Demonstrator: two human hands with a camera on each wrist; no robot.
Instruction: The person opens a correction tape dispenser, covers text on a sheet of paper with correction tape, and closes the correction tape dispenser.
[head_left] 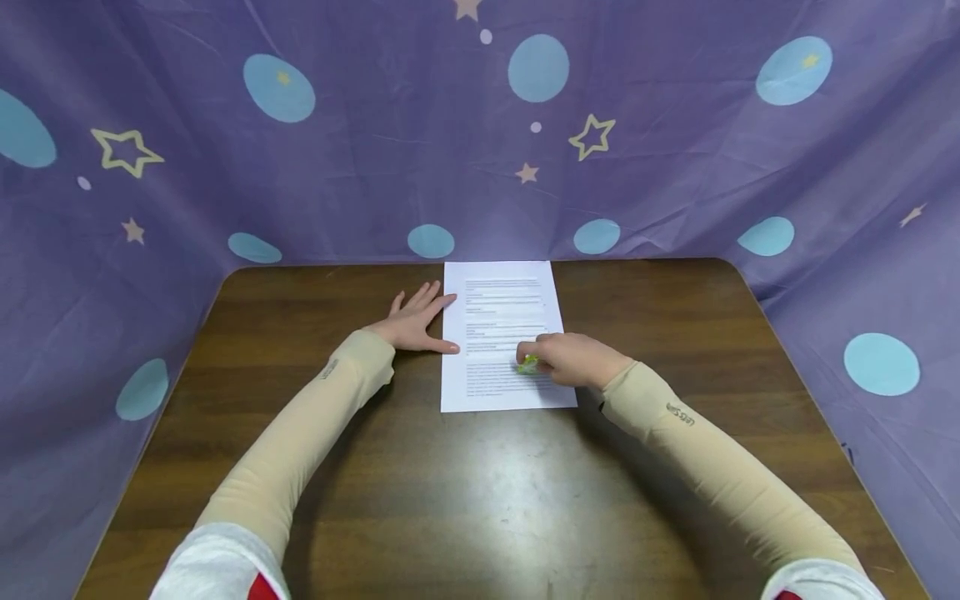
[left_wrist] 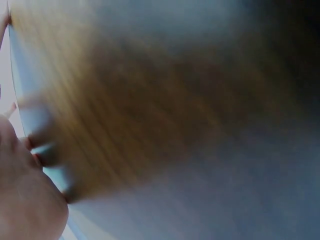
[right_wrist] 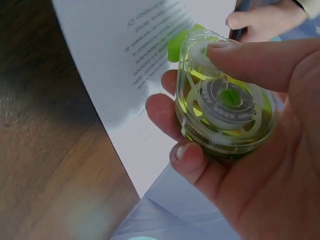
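A printed sheet of paper [head_left: 454, 385] lies on the table, its far edge close to the curtain. My left hand [head_left: 414, 327] spreads its fingers at the sheet's left side, with thumb and index fingertips over the margin. In the left wrist view, only part of that hand [left_wrist: 30, 200] shows at the left border. Over the lower right text, my right hand [head_left: 581, 360] grips a correction tape [head_left: 528, 364]. The right wrist view shows this clear, green-trimmed correction tape [right_wrist: 227, 107] between thumb and curled fingers, its green tip end toward the printed lines.
A brown wooden table [head_left: 480, 500] with rounded far corners carries the sheet. Purple curtains [head_left: 390, 167] with blue dots and stars hang at the back and both sides. Beige sleeves [head_left: 300, 442] cover both forearms.
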